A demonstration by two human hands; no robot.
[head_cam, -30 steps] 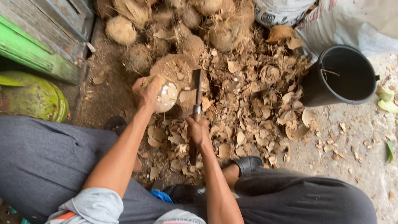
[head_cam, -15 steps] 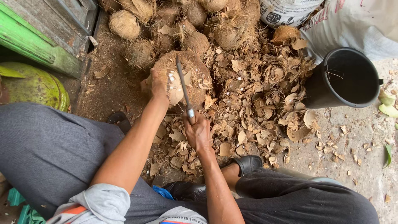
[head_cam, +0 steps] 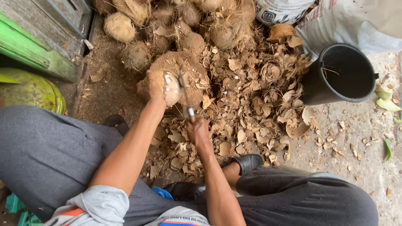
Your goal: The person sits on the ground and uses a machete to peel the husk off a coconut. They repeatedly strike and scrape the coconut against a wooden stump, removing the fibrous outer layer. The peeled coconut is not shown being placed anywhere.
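Note:
My left hand (head_cam: 151,86) grips a partly peeled coconut (head_cam: 171,88) with pale flesh showing, resting it against a larger brown husked coconut (head_cam: 181,69). My right hand (head_cam: 198,132) is closed around the handle of a knife (head_cam: 185,93), whose blade points up and touches the held coconut. Both arms reach forward between my knees in dark grey trousers.
A heap of brown shell chips (head_cam: 251,104) covers the ground ahead. Several hairy coconuts (head_cam: 119,26) lie at the back. A black bucket (head_cam: 339,73) stands at right, white sacks (head_cam: 356,21) behind it. A green gas cylinder (head_cam: 29,90) and green plank (head_cam: 29,52) sit left.
The knife has swung from upright beside the coconut, tilted left over it, and now its blade rests against the shell. My left hand has kept hold of the coconut.

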